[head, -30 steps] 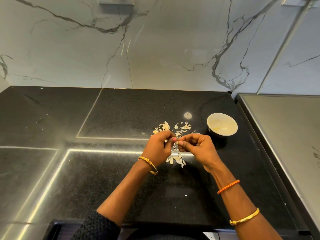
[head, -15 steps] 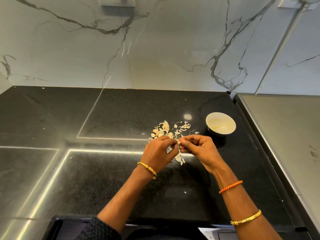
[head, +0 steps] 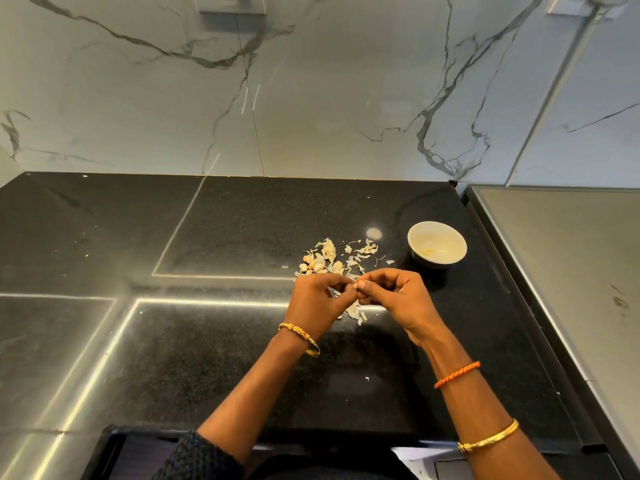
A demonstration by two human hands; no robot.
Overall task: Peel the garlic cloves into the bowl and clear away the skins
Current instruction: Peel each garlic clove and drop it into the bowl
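My left hand (head: 320, 299) and my right hand (head: 394, 299) meet fingertip to fingertip over the black counter, both pinching one small pale garlic clove (head: 354, 286). Just beyond them lies a heap of papery garlic skins (head: 349, 258), with a few unpeeled cloves (head: 311, 266) at its left side. More skins (head: 356, 313) lie under my hands. A small white bowl (head: 437, 247) stands to the right of the heap, with a little peeled garlic at its bottom.
The black granite counter (head: 207, 341) runs to a marble backsplash (head: 311, 98) at the back. A grey steel surface (head: 571, 271) borders the counter on the right. A white speck (head: 367, 378) lies near the front edge.
My hands stay together on the clove, with small finger shifts. The view has tilted slightly, and the unpeeled cloves left of the heap have come into sight.
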